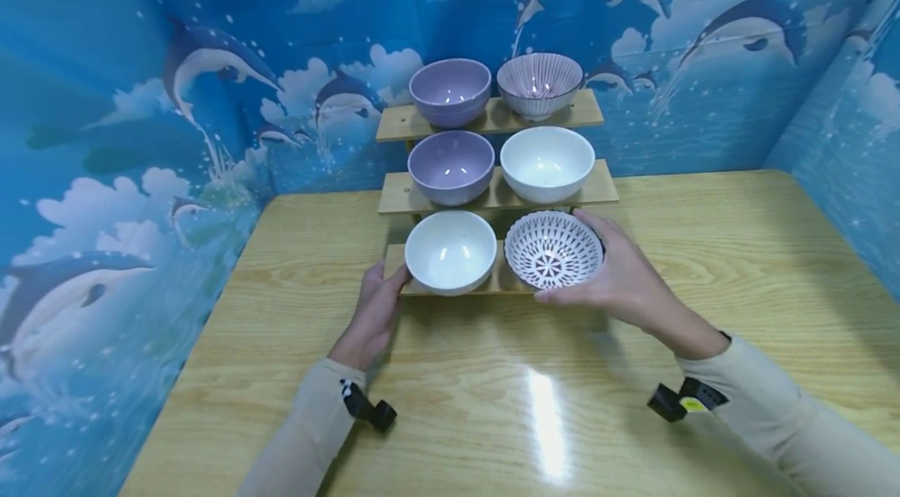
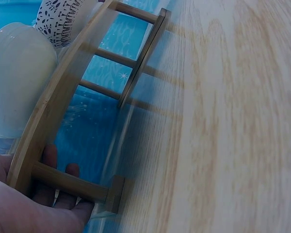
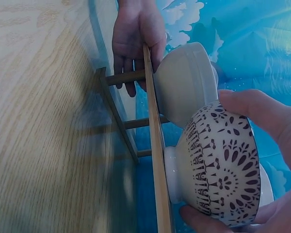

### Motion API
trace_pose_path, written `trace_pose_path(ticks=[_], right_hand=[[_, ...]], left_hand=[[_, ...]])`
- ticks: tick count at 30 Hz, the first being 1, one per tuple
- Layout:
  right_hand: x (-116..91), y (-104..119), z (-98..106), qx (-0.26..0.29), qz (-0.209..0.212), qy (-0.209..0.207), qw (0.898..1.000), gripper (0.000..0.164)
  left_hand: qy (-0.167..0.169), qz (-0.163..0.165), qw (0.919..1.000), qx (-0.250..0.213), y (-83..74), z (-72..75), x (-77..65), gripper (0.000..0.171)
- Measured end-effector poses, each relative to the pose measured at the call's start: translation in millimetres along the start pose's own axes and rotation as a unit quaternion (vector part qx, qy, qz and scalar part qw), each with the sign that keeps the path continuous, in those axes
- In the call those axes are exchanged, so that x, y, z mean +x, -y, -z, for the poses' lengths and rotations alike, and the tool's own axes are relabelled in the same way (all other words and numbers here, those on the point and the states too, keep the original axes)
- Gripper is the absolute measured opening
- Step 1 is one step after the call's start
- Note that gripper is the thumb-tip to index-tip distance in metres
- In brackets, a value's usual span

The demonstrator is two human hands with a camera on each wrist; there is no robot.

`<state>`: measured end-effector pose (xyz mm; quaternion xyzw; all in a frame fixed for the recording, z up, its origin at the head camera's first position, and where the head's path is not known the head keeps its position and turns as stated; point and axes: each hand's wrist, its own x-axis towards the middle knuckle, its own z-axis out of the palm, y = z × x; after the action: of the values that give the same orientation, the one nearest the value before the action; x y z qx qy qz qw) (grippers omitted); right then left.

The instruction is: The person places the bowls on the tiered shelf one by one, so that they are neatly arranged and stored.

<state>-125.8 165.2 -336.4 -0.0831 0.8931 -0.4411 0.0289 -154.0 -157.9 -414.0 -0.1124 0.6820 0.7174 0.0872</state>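
Observation:
At the right end of the lowest tier, my right hand (image 1: 626, 282) grips a white bowl with a dark pattern (image 1: 553, 251), thumb and fingers spread around its rim and side. The bowl's foot stands at the board in the right wrist view. My left hand (image 1: 376, 309) holds the left end of the three-tier wooden stand (image 1: 397, 196). In the left wrist view, its fingers (image 2: 70, 171) reach beneath the lowest board, by a leg. A plain white bowl (image 1: 450, 251) sits between the hands on that tier, close to the left thumb.
Two purple bowls (image 1: 451, 167) (image 1: 450, 91) stand on the left of the upper tiers. Right of them are a white bowl (image 1: 547, 161) on the middle tier and a striped bowl (image 1: 540, 83) on top. Behind the wooden table (image 1: 478, 403) hangs a blue dolphin-print backdrop (image 1: 281, 75).

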Motion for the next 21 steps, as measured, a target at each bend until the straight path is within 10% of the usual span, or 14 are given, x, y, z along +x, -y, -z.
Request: trace_pose_path(ticks=[21], right_hand=[[1.4, -1.3, 0.1, 0.010, 0.002, -0.004, 1.000, 0.131]], left_hand=[[-0.004, -0.006, 0.9998, -0.020, 1.2, -1.1, 0.9, 0.041]])
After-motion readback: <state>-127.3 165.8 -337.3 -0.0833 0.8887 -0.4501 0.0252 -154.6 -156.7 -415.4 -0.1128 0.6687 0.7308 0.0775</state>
